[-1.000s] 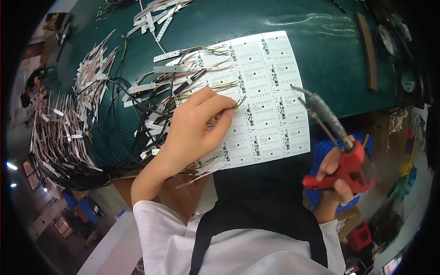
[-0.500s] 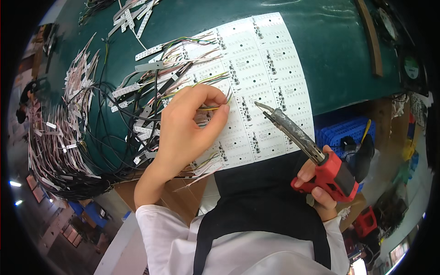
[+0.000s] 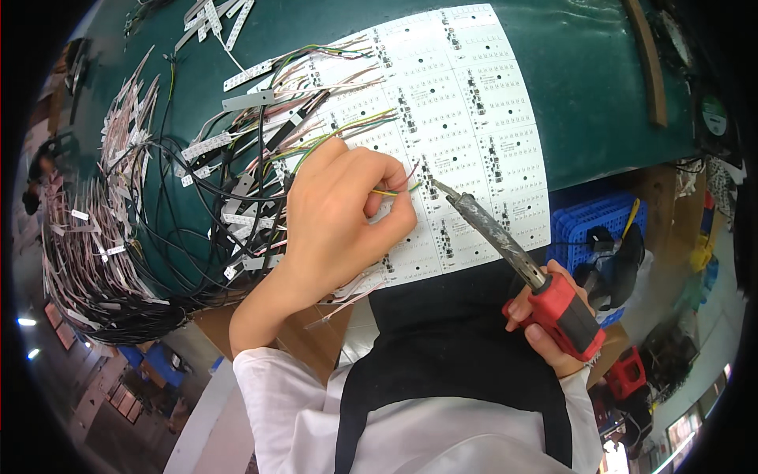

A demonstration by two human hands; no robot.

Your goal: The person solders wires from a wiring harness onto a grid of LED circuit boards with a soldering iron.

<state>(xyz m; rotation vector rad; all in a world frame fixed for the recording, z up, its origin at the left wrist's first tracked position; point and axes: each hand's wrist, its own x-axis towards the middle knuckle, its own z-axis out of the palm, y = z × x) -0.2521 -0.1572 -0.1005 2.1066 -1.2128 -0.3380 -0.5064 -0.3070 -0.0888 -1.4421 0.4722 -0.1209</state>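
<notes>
My left hand (image 3: 335, 217) is over a white circuit board panel (image 3: 430, 83), thumb and forefinger pinched on a few thin wires (image 3: 386, 192), yellow, green and red. Their free ends lie near a column of small dark parts on the panel. In my right hand (image 3: 545, 344), fingers wrap the red and black handle of a soldering gun (image 3: 568, 308). Its long grey barrel slants up to the left, with the tip close to the wire ends; whether it touches the board I cannot tell.
Wired strips (image 3: 207, 148) and black cables (image 3: 170, 253) tangle along the panel's left side. More pink-wired bundles (image 3: 87, 261) hang over the left table edge. A wooden bar (image 3: 646, 63) lies at the far right of the green table (image 3: 564, 87). Below stands a blue basket (image 3: 580, 225).
My left hand has moved right with the wires, and their ends are closer to the small dark parts. The soldering gun's tip has come slightly left, toward them. The panel appears slightly higher in view.
</notes>
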